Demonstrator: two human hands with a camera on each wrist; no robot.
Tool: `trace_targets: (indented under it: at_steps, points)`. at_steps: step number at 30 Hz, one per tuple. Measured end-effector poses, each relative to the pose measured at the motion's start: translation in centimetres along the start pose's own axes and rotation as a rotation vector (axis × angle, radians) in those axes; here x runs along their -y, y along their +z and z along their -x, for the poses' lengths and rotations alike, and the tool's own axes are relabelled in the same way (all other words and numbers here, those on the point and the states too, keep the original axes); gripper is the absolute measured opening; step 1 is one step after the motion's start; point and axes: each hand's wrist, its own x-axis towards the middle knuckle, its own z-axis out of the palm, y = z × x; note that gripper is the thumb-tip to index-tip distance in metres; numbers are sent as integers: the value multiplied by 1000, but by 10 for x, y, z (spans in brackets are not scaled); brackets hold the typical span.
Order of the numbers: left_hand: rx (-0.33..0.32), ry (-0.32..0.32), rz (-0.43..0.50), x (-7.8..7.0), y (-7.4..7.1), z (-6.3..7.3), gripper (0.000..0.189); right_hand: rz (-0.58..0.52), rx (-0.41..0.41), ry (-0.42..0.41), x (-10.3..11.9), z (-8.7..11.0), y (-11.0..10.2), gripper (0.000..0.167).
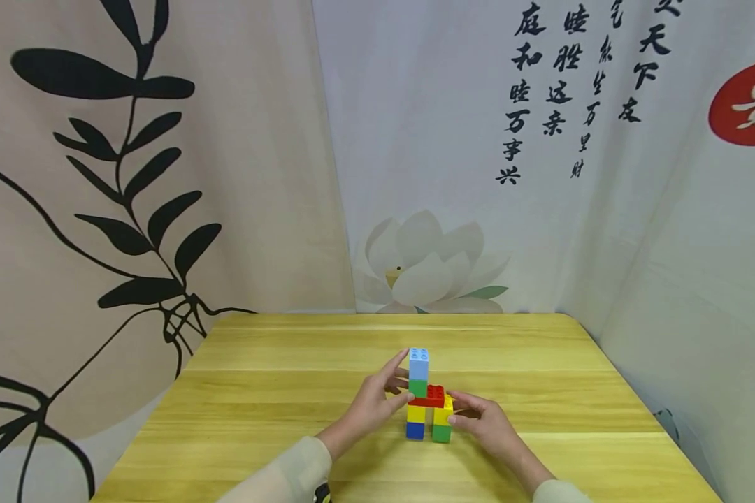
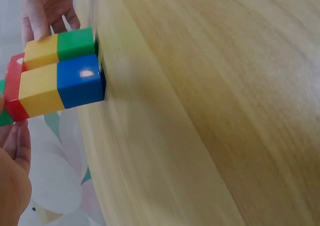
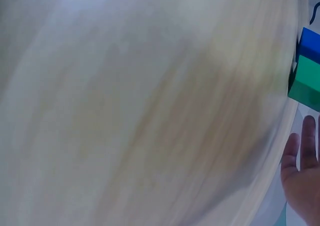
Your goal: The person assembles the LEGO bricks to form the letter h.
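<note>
A structure of toy building bricks stands upright on the wooden table. Two legs, one a yellow brick (image 1: 416,413) over a dark blue brick (image 1: 415,431), the other a yellow brick (image 1: 443,412) over a green brick (image 1: 442,434), carry a red brick (image 1: 436,396). On the red brick's left end sit another green brick (image 1: 418,388) and a light blue top (image 1: 419,365). My left hand (image 1: 368,405) holds the upper left part, thumb near the red and green bricks, index finger up beside the light blue. The right hand (image 1: 487,423) pinches the right yellow brick.
The wooden table (image 1: 258,391) reaches back to a printed curtain (image 1: 277,175) with plant, lotus and writing designs. A small black and yellow item (image 1: 322,492) shows by the left sleeve. A dark cord (image 1: 667,423) lies beyond the table's right edge.
</note>
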Motion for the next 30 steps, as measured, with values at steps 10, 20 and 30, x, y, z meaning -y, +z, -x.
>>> trace_targets:
  at_steps: [10, 20, 30]
  points:
    - [1, -111, 55, 7, -7, 0, 81, 15, -45, 8, 0, -4, 11, 48]
    - [46, -225, 68, 20, -17, 2, 85, -26, 80, -18, -1, -3, 16, 63]
    - [114, -284, 76, 32, -29, 5, 85, -3, 172, -19, -4, -4, 23, 66]
